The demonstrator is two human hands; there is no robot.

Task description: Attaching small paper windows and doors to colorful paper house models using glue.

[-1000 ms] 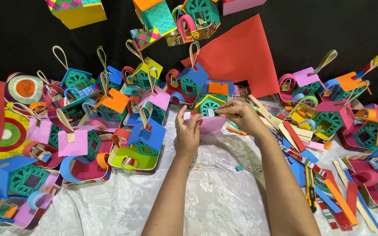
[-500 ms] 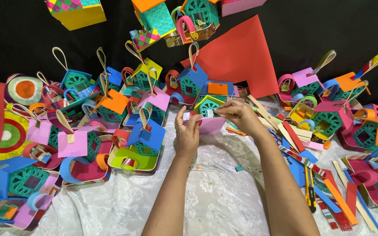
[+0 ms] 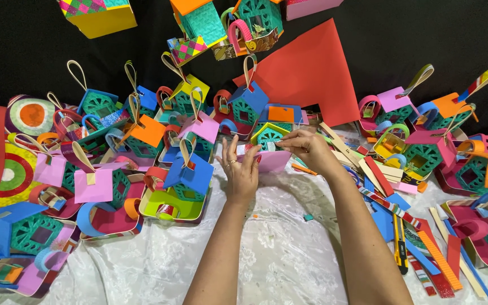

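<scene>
pink paper piece [image 3: 272,161] between both hands, craft-crowded edges

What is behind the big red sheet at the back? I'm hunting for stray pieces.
Above and beside the red sheet only black backdrop shows. Small paper houses stand in front of its lower edge. Whatever lies directly behind it is covered and cannot be seen.

Paper piece [image 3: 272,160] at centre, between left hand [image 3: 241,175] and right hand [image 3: 310,149] — paper houses [image 3: 190,175] massed to the left and right. Large sheet [image 3: 312,73] stands behind; strips [image 3: 379,175] and a craft knife [image 3: 399,245] lie right, on the tabletop [image 3: 278,248].
</scene>
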